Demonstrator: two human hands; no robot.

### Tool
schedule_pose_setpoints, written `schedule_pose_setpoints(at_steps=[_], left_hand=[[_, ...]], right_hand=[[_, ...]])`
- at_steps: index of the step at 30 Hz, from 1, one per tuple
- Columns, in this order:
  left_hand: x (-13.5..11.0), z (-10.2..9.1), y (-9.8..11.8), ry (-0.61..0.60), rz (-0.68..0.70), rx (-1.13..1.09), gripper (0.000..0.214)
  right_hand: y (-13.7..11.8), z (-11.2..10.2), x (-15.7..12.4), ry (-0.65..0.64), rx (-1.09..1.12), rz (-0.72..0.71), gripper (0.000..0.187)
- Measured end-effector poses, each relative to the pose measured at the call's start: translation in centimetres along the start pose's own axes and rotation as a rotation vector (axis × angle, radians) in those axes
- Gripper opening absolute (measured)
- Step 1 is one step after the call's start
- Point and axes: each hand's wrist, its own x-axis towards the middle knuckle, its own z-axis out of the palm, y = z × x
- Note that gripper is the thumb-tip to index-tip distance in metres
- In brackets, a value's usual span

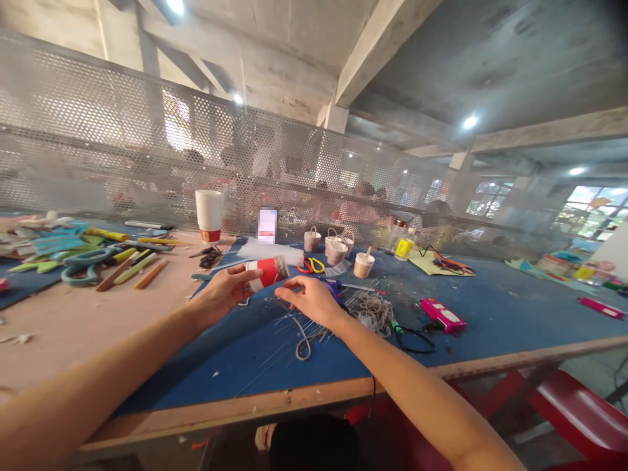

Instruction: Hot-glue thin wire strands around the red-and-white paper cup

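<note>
My left hand [228, 286] is closed round a red and white paper cup [267, 271], tipped onto its side above the blue table top. The cup's right end looks greyish brown, as if wrapped with cord. Just to the right, my right hand [309, 297] has its thumb and fingers pinched together close to that end. A beige cord [305, 343] runs below this hand and loops onto the table; the fingertips seem to grip it. Beneath and beside the right hand lie thin clear sticks and a tangled heap of cord [373, 313].
Small cord-covered cups [337, 250] stand behind, with a phone [267, 226], a stack of paper cups [209, 216] and red-yellow scissors [311, 265]. Blue-grey scissors [88, 265] and clay-coloured sticks lie left. A pink box [443, 315] lies right. A perforated metal screen [294, 157] rises behind.
</note>
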Motion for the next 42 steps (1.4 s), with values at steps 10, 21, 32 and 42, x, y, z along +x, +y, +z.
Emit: schedule_pose_setpoints(at_steps=[10,21,32,42], left_hand=[[-0.8,1.2,0.3,0.056,0.007,0.095,0.032],[-1.0,1.7,0.2,-0.013,-0.01,0.244,0.03],[-1.4,2.2,0.5,-0.046,-0.037,0.228,0.029],[-1.3,1.8,0.2,-0.107,-0.06,0.22,0.029]], right_hand=[[-0.4,0.5,-0.3,0.089,-0.146,-0.101,0.01],[-1.4,-1.3,-0.2,0.287,-0.509,-0.469,0.014],[-0.7,-1.5,0.9,0.417,-0.466,-0.507,0.007],[-0.8,-1.7,1.1,0.391,-0.427,-0.443,0.009]])
